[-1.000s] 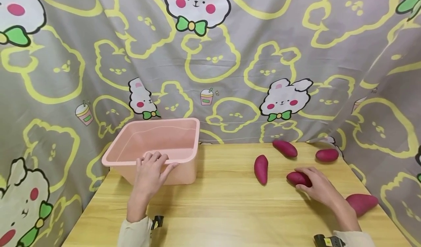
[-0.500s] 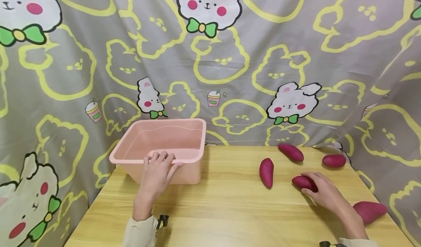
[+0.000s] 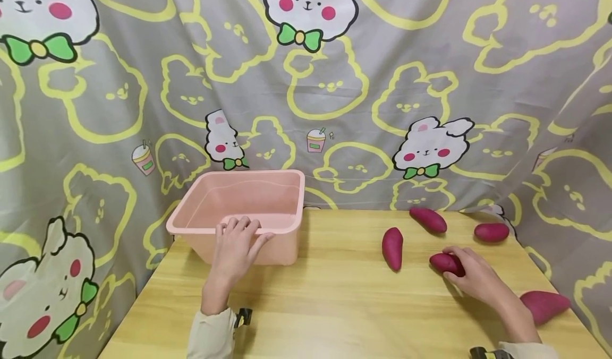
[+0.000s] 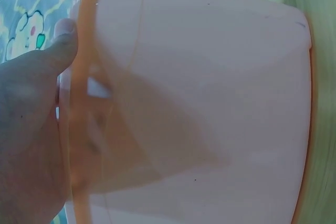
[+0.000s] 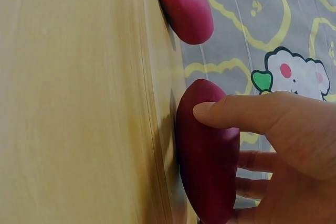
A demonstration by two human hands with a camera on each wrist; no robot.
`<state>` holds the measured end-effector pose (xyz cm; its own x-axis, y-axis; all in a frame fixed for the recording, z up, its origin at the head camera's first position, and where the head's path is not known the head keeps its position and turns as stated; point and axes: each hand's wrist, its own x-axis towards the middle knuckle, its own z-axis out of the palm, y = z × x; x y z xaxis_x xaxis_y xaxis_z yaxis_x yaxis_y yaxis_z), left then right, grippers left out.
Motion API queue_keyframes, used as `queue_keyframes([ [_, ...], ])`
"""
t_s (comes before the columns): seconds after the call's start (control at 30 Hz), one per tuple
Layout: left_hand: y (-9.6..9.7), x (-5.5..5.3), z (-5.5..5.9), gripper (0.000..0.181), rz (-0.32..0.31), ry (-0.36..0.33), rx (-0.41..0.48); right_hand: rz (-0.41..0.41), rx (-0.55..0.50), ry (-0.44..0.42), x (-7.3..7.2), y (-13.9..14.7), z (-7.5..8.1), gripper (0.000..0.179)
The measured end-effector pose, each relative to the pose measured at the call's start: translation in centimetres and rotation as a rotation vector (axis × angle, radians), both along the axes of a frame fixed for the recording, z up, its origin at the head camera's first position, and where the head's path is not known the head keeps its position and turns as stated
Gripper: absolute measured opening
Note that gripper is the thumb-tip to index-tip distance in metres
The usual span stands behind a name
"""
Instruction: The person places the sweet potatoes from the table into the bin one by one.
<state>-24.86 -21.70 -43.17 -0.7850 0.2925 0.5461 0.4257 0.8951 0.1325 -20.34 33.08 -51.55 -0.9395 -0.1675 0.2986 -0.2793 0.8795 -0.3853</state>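
Note:
My left hand (image 3: 235, 251) grips the front rim of a pink plastic basin (image 3: 282, 247), its fingers hooked over the edge. In the left wrist view the thumb (image 4: 64, 40) lies against the rim beside the basin's wall (image 4: 210, 103). On the right, my right hand (image 3: 478, 278) holds a purple sweet potato (image 3: 444, 264) low at the table. The right wrist view shows the thumb on one side of this sweet potato (image 5: 205, 150) and fingers behind it, partly hidden. Left of that hand lies another sweet potato (image 3: 392, 249).
Further sweet potatoes lie at the back (image 3: 428, 220), at the right rear (image 3: 491, 232) and beside the right forearm (image 3: 544, 306). A patterned grey curtain (image 3: 344, 99) borders the wooden table (image 3: 334, 295) at the back and sides.
The head view has turned slightly left, so everything sits further right in the picture. Both hands keep their places on the basin rim and the sweet potato.

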Motion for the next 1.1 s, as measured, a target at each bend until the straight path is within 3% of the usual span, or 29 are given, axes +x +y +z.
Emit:
queue_keyframes([
  [0.43,-0.4,0.2,0.1,0.034,0.003,0.005,0.014,-0.01,-0.01,0.014,0.0,0.2,1.1,0.054],
  [0.7,-0.2,0.2,-0.2,0.035,0.002,-0.002,0.021,0.003,-0.002,0.132,0.1,0.4,1.8,0.058],
  [1.1,0.1,0.0,0.1,0.034,-0.011,0.008,0.027,0.001,0.001,0.213,0.1,0.7,3.5,0.06],
])
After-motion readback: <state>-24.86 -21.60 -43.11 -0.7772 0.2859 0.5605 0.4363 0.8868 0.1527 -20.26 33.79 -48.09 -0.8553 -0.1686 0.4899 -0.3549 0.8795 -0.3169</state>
